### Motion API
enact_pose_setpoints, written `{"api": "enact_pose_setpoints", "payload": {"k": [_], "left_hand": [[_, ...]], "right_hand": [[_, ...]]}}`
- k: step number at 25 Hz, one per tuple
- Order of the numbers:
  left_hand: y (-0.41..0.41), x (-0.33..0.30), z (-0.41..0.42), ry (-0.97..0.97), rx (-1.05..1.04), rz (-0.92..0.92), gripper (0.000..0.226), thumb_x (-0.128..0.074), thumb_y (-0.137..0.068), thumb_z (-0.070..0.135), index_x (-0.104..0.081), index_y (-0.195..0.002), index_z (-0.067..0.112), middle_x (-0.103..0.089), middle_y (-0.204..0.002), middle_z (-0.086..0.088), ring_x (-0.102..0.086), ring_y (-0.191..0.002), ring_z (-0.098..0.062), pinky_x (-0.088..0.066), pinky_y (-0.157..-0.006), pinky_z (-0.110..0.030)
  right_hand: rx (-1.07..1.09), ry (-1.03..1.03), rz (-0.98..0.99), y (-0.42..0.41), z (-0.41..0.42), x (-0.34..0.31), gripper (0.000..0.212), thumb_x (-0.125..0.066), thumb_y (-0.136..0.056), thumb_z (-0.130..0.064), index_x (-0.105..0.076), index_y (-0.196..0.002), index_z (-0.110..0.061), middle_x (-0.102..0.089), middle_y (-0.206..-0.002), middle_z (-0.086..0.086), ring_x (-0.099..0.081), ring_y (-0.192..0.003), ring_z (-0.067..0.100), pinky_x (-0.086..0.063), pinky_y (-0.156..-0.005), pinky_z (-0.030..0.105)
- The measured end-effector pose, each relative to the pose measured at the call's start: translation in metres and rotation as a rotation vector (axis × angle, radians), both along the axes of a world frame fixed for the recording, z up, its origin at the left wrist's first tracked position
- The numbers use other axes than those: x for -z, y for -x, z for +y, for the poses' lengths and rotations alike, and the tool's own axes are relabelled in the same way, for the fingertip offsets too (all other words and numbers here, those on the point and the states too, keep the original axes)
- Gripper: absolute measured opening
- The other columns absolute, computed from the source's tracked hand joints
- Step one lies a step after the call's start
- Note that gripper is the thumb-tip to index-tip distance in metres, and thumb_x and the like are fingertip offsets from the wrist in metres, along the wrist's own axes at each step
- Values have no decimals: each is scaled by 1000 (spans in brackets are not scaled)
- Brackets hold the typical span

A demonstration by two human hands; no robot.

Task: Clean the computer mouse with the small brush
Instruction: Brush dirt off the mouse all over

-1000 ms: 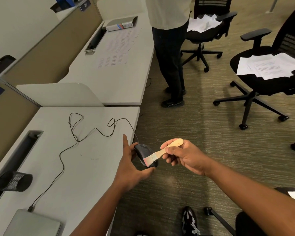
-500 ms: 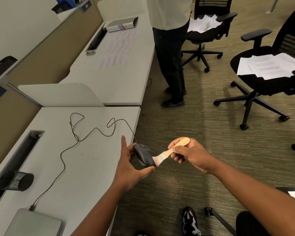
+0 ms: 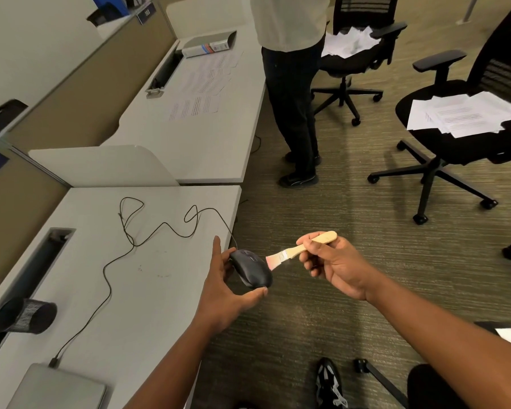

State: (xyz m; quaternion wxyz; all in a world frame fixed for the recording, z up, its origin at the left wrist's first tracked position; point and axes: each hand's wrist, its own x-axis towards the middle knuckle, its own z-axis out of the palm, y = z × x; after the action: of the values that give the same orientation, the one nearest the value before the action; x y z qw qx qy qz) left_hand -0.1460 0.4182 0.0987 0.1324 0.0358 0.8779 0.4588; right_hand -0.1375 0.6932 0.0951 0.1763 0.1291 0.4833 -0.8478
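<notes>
While your left hand cradles the mouse beyond the worktop edge, your right hand pinches the brush, bristles touching it.

Even, fairly dim indoor light falls from overhead, casting soft shadows beneath the chairs at far right; wide-angle distortion bends the desk edges at left, and motion blur softens the brush bristles
</notes>
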Motion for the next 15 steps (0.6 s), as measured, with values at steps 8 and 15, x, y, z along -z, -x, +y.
{"api": "enact_pose_setpoints", "payload": {"k": [8, 15], "left_hand": [[-1, -3, 2, -45, 34, -39, 116, -99, -72, 28, -26, -159, 51, -43, -150, 23, -65, -119, -13, -58, -87, -16], [0, -6, 2, -125, 30, -73, 84, -97, -72, 9, -57, -140, 38, -36, -158, 14, -65, -121, -18, -61, -88, -23]], "right_hand": [[-87, -36, 21, -1, -4, -2, 19, -59, -101, -20, -70, -110, -9, -70, -84, 11, -63, -71, 19, -48, -59, 27], [-93, -31, 26, 1, -4, -4, 17, -56, -103, -17, -71, -109, -10, -71, -85, 11, -64, -74, 20, -49, -60, 28]]}}
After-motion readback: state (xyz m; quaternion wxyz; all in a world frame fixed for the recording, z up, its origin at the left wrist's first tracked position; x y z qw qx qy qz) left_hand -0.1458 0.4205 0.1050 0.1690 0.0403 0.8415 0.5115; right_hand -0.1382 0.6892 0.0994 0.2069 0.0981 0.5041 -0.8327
